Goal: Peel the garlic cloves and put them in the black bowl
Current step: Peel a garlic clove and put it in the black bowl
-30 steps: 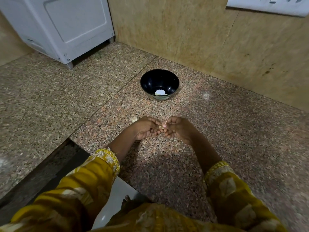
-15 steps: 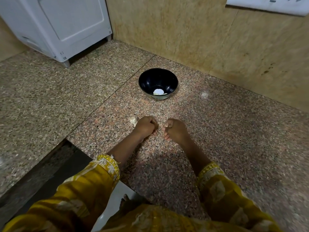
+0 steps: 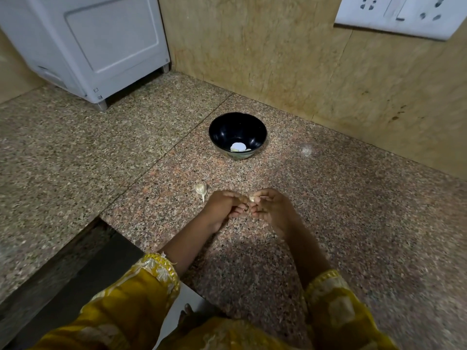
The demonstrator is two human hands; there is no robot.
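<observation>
Nothing legible anywhere: no lettering, brand, number or sign to be made out on the white plastic socket plate (image 3: 401,16) at one o'clock, nor on the white boxy appliance (image 3: 88,41) at eleven o'clock.

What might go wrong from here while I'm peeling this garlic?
The held clove is tiny between the left hand and right hand; it may slip onto the speckled counter. The bowl sits beyond the hands, so a toss may miss. The spare clove beside the left hand could get knocked away.
</observation>
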